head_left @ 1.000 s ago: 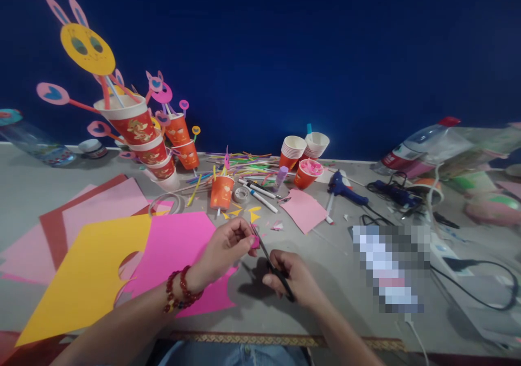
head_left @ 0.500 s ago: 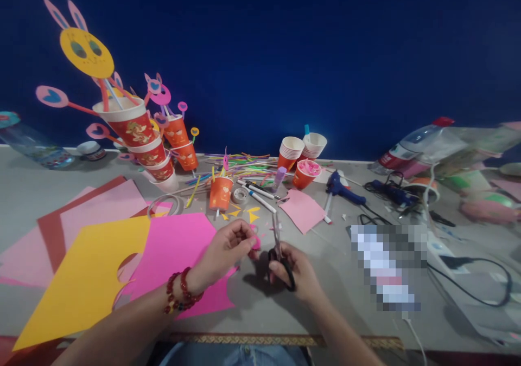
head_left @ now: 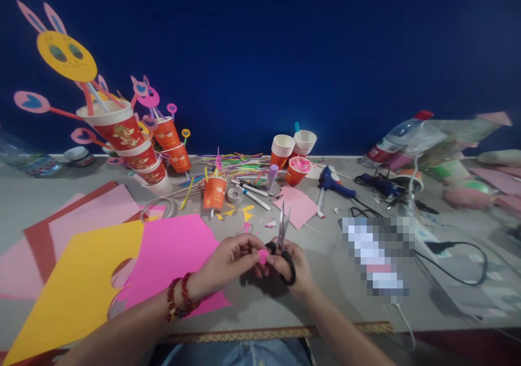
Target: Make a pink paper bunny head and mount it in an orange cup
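Note:
Between the thumb and fingers of my left hand (head_left: 240, 258) is a small round pink paper piece (head_left: 263, 256). My right hand (head_left: 293, 265) is closed around black-handled scissors (head_left: 282, 233), whose blades point up and stand apart. The right thumb reaches to the right edge of the pink piece, so the two hands nearly meet. Left of them, a bright pink sheet (head_left: 175, 257) lies under my left wrist, overlapping a yellow sheet (head_left: 77, 263) with curved cut-outs. Pink and yellow scraps (head_left: 247, 213) lie just beyond the hands.
Stacked red cups (head_left: 126, 135) with paper figures stand at the left. An orange cup (head_left: 215, 193), pens, tape and straws lie ahead. A pink sheet (head_left: 296, 206), blue glue gun (head_left: 334, 183), bottle (head_left: 393, 141), blurred-out object (head_left: 376, 257) and cables are to the right.
Both hands have come together; the scissors are now more upright, and the right thumb has moved to the pink piece. The view has shifted slightly to the right.

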A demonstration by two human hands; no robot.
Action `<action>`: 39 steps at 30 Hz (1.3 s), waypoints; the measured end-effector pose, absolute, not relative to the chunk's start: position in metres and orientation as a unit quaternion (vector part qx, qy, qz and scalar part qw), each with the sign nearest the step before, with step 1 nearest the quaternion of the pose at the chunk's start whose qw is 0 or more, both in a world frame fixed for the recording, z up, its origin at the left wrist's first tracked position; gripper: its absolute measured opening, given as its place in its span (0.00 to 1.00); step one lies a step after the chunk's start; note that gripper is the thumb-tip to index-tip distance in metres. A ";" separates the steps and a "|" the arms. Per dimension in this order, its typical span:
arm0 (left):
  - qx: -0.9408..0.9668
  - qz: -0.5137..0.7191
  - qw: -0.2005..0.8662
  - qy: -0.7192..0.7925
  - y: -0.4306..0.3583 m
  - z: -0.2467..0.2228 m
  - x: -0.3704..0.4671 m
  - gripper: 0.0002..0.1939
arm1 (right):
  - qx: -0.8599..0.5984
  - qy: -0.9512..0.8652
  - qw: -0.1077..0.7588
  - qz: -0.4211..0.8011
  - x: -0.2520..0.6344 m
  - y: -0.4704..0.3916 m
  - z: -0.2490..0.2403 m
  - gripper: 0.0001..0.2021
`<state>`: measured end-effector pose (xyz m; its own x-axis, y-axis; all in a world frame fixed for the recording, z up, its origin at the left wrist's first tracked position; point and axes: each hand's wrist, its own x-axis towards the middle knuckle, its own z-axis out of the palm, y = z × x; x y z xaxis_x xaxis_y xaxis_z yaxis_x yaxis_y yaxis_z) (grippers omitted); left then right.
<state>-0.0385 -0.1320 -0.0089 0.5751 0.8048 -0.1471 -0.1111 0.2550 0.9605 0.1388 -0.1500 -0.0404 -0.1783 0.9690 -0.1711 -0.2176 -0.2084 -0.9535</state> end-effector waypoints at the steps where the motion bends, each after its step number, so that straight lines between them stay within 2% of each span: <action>1: 0.507 0.317 0.736 0.317 -0.132 -0.008 -0.039 0.14 | -0.433 -0.407 0.469 0.653 0.139 -0.150 -0.041 0.15; 7: 0.469 0.327 0.773 0.275 -0.132 -0.010 -0.039 0.14 | -0.402 -0.375 0.475 0.687 0.135 -0.149 -0.038 0.13; 12: 0.478 0.341 0.750 0.305 -0.134 -0.011 -0.034 0.15 | -0.413 -0.387 0.488 0.664 0.136 -0.150 -0.040 0.14; 19: 0.493 0.360 0.705 0.360 -0.134 -0.013 -0.033 0.13 | -0.456 -0.471 0.449 0.608 0.138 -0.151 -0.037 0.14; 29: 0.515 0.389 0.664 0.379 -0.139 -0.019 -0.028 0.11 | -0.480 -0.502 0.472 0.543 0.135 -0.153 -0.032 0.18; 33: 0.518 0.411 0.642 0.389 -0.135 -0.013 -0.033 0.10 | -0.483 -0.509 0.423 0.574 0.137 -0.152 -0.036 0.23; 39: 0.514 0.390 0.663 0.381 -0.127 0.000 -0.045 0.12 | -0.447 -0.517 0.323 0.655 0.147 -0.149 -0.041 0.31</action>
